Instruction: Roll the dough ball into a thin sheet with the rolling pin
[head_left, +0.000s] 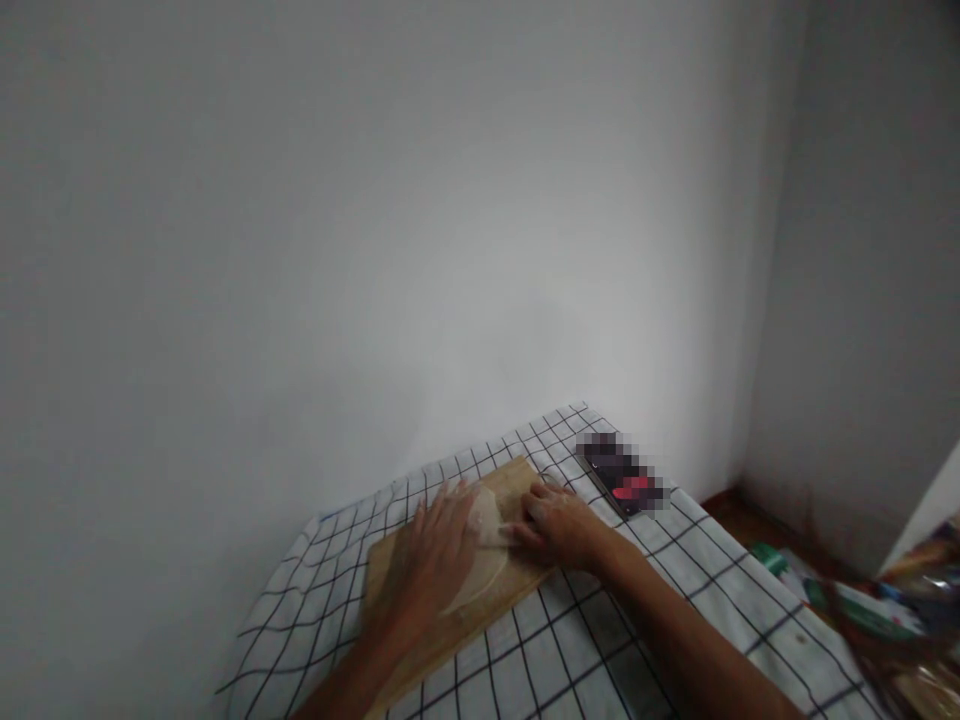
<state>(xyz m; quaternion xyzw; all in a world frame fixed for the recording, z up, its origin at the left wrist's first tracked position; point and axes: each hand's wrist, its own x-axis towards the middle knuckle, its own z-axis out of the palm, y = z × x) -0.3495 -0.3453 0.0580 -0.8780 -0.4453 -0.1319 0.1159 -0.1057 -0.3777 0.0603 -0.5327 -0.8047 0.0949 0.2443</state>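
A flat, pale sheet of dough point(480, 568) lies on a wooden board point(517, 482). My left hand point(442, 545) rests over the left part of the dough, its fingers stretched out and hiding some of it. At the dough's right edge is my right hand point(555, 522), its fingers curled in and one digit pointing left to the dough. Whatever those curled fingers may grip is hidden by the hand and too blurred to name.
A white checked cloth point(495, 665) covers the table under the board. Right of the board lies a dark, phone-like slab point(619, 475), partly pixelated. A white wall point(450, 250) rises behind. Blurred packages point(862, 605) sit beyond the table's right edge.
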